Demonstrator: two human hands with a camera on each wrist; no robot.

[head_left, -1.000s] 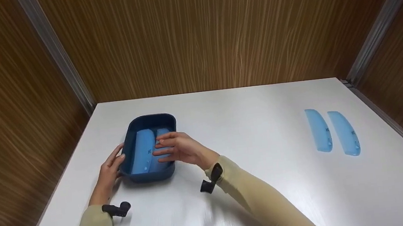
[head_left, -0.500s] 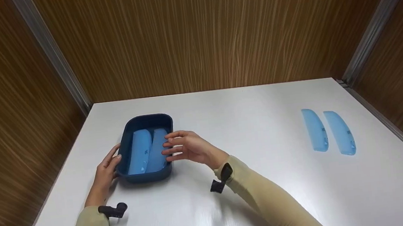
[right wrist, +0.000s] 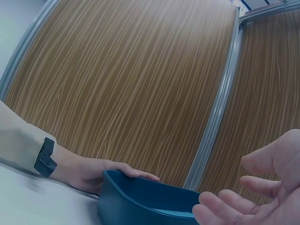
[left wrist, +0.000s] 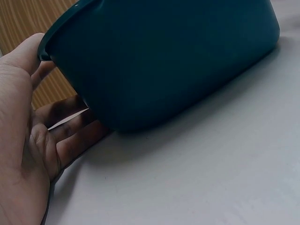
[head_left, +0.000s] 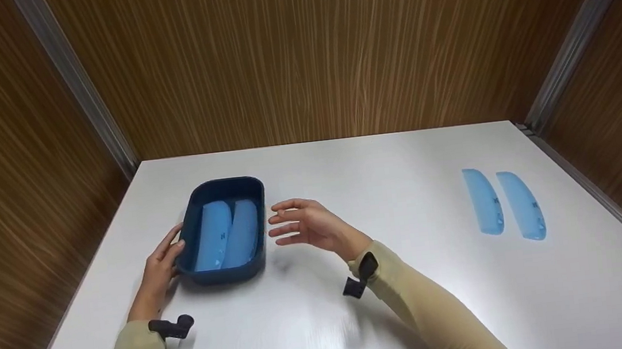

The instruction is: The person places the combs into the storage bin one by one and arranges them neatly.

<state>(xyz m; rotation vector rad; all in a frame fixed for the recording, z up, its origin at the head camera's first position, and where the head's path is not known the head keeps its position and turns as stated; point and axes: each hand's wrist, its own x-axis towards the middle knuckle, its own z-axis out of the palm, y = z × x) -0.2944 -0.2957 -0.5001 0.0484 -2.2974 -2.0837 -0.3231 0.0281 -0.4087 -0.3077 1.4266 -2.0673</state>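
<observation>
A dark blue rectangular bin with rounded corners stands on the left of the white table. My left hand rests against its left side; in the left wrist view the thumb meets the rim and the straight fingers touch the outer wall. Inside lie two light blue, half-moon-shaped flat pieces, a left piece and a right piece, side by side. Just right of the bin, my right hand hovers with loosely bent fingers and holds nothing. Two matching pieces lie far off at the right, one beside the other.
Wood-grain panels enclose the white table at the back and on both sides, with metal strips at the corners. Each wrist carries a small black camera mount, such as the left mount.
My right hand has drawn back rightward out of the bin, uncovering the right-hand blue piece inside. The left hand stays at the bin's side. The view has shifted slightly.
</observation>
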